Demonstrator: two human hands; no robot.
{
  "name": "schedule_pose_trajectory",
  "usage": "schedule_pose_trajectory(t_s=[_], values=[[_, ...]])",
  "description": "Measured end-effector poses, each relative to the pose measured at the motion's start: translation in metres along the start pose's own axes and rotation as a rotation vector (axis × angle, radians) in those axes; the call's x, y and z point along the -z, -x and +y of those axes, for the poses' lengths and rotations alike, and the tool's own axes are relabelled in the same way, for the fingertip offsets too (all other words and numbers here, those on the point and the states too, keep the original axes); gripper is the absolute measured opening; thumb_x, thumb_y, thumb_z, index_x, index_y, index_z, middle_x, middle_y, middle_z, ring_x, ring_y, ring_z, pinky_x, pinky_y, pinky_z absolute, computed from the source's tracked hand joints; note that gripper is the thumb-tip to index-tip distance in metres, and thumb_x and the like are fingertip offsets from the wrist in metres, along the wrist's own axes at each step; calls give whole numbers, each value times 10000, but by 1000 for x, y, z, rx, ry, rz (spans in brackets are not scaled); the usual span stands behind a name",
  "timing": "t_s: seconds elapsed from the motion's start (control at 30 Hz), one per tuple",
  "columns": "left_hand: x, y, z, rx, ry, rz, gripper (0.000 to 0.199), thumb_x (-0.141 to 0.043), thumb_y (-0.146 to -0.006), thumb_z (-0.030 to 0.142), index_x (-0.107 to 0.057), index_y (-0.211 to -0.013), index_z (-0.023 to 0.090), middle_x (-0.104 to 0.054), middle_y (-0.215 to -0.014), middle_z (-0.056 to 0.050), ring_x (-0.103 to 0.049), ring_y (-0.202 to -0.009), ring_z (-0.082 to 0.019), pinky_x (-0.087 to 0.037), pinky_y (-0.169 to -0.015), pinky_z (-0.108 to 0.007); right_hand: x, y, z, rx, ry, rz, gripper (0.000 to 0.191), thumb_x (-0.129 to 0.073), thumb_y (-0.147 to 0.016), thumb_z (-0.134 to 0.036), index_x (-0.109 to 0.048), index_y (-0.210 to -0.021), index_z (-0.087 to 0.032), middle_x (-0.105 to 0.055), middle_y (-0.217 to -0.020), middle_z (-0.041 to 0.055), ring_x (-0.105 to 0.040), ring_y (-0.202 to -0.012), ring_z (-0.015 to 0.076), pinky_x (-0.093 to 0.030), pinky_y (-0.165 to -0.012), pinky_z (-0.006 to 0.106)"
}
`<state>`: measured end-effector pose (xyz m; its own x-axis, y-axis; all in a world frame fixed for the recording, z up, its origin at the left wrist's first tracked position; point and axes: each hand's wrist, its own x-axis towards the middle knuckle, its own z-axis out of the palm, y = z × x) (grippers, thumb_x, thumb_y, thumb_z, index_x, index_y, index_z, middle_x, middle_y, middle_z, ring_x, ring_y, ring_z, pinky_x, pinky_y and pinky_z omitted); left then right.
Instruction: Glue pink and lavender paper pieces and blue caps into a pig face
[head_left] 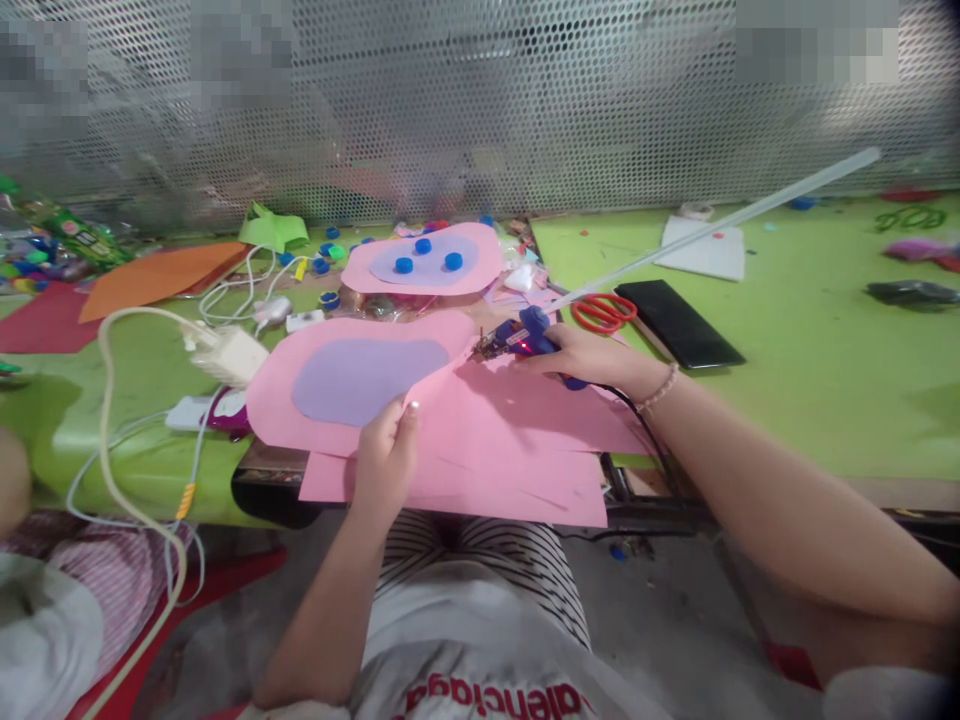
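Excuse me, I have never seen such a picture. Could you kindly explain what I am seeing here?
There is no robot here: the single picture comes from a camera worn on the head, looking forward and down. The left hand pinches the edge of a pink sheet that carries a purple shape. The right hand holds a blue glue gun; a long clear stick rises from its back end. Beyond lies another pink piece with three blue caps. To the right, on the green table, lies a flat black object, perhaps a phone.
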<state>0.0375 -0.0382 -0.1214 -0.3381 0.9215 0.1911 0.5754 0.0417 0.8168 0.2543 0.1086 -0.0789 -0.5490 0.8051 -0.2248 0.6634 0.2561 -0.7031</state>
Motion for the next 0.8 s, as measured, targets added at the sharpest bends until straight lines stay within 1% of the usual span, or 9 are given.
schedule_pose_trajectory(t_s=[0.1,0.17,0.27,0.33,0.47,0.57,0.67,0.73,0.8], values=[[0,0,1,-1,-2,-4,327,-379,-895,394,-579,-810,150,-520,-620,7,-490,-631,-132,-386,-601,-223,-1,-1,0,13,8,14,259,-655,-696,-391,-532,-753,-171,-513,-552,-17,-464,-466,96,-354,-425,225],[0,0,1,1,-12,-6,333,-378,-897,391,-588,-809,148,-540,-630,-2,-510,-655,-140,-397,-614,-227,-2,-1,0,14,8,27,245,-670,-683,-366,-520,-701,-172,-510,-539,-16,-456,-461,95,-350,-424,226],[-1,0,1,-13,-28,-1,339,-379,-898,384,-609,-844,141,-583,-666,-18,-544,-698,-151,-420,-650,-234,-3,-1,-4,-47,-39,20,228,-663,-684,-317,-494,-618,-178,-500,-514,-7,-448,-451,98,-343,-411,232],[-1,0,0,-27,-39,3,338,-381,-899,373,-622,-911,138,-619,-709,-28,-570,-736,-160,-437,-686,-242,-4,-1,-6,-100,-128,22,215,-660,-679,-279,-485,-600,-184,-486,-498,-10,-442,-448,98,-347,-411,232],[-5,1,-1,-61,-92,10,343,-384,-896,328,-627,-1057,146,-683,-913,-74,-611,-892,-195,-465,-775,-278,-4,-4,-3,-137,-386,8,209,-629,-674,-221,-449,-572,-188,-474,-477,-18,-419,-433,85,-340,-414,219],[-8,3,0,-108,-169,26,345,-384,-887,252,-609,-1138,179,-664,-1081,-85,-596,-1029,-206,-460,-859,-302,-2,-8,4,-126,-490,-32,182,-587,-658,-191,-451,-539,-177,-461,-441,-18,-395,-402,76,-299,-387,213],[-10,4,0,-185,-242,97,365,-386,-869,184,-597,-1167,180,-653,-1125,-82,-597,-1054,-195,-458,-894,-301,1,-13,11,-92,-544,-48,138,-565,-634,-171,-477,-528,-165,-461,-427,-13,-390,-390,78,-277,-377,213],[-8,4,-1,-234,-283,166,361,-393,-864,171,-606,-1155,175,-663,-1103,-83,-619,-1015,-190,-472,-881,-296,2,-14,15,-51,-589,-58,115,-562,-631,-175,-493,-540,-160,-478,-445,-6,-400,-400,82,-280,-387,215],[-6,4,-2,-248,-329,244,346,-403,-867,177,-618,-1138,177,-678,-1066,-86,-639,-968,-188,-485,-860,-293,2,-14,16,-8,-659,-64,115,-564,-643,-191,-497,-553,-160,-490,-469,-1,-402,-412,83,-286,-402,220]])
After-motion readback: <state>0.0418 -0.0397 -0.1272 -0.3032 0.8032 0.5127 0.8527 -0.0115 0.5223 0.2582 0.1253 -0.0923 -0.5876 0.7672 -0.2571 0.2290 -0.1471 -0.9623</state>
